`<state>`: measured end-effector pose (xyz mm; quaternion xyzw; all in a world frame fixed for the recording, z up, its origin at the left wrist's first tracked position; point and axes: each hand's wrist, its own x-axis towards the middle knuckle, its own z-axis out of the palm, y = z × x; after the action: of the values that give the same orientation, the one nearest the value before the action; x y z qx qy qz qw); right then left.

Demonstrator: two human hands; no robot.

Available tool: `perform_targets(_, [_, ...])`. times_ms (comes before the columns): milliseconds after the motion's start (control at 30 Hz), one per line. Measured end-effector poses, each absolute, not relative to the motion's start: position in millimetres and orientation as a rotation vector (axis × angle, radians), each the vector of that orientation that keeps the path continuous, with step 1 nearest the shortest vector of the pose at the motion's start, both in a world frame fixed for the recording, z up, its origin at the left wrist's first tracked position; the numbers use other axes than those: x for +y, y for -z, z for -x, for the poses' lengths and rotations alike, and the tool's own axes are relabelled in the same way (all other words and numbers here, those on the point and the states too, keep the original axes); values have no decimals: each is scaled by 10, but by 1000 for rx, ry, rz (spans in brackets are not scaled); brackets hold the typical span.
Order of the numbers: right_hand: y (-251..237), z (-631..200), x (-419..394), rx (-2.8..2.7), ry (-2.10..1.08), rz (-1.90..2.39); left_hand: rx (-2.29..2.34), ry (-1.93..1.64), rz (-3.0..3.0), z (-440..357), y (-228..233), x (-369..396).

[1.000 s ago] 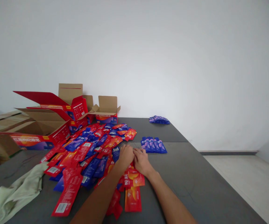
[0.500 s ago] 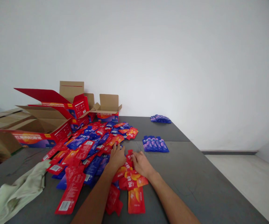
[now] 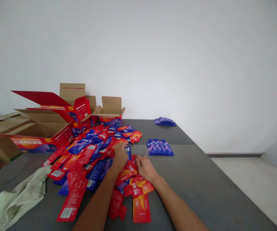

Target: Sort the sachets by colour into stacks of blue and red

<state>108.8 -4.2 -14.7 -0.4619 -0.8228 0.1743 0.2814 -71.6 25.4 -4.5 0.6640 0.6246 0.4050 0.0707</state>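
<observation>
A heap of red and blue sachets (image 3: 92, 150) covers the left half of a grey table (image 3: 201, 179). My left hand (image 3: 120, 156) rests palm down on the heap's right edge, its fingers spread over a blue sachet (image 3: 128, 151). Just to its right, my right hand (image 3: 145, 167) lies flat on several red sachets (image 3: 138, 186) near the front. I cannot see either hand gripping a sachet. A neat row of blue sachets (image 3: 160, 148) lies apart to the right, beyond my right hand.
Open red cardboard boxes (image 3: 56, 125) stand at the back left, with a small open box (image 3: 111, 114) behind the heap. A second blue sachet pile (image 3: 164, 121) sits at the far edge. A pale green cloth (image 3: 15, 199) lies front left. The floor (image 3: 254, 186) drops off on the right.
My left hand has slid away from my right hand, back and to the left into the heap. My right hand has drawn slightly nearer over the red sachets.
</observation>
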Motion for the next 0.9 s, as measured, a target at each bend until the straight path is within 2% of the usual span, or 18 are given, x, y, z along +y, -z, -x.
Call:
perform_targets(100, [162, -1079, -35, -2150, -500, 1269, 1658, -1460, -2028, 682, -73, 205])
perform_targets(200, [148, -1075, -30, -2007, -576, 1249, 1570, -1558, -2039, 590, -177, 114])
perform_targets(500, [30, -1129, 12, -1513, -786, 1044, 1402, -1526, -2015, 394, -231, -70])
perform_targets(733, [13, -1128, -25, -1507, -710, 1008, 1432, -1524, -1981, 459, -133, -35])
perform_targets(900, [-14, -1113, -72, -1642, -446, 886, 1401, -1636, -1950, 485, -112, -12])
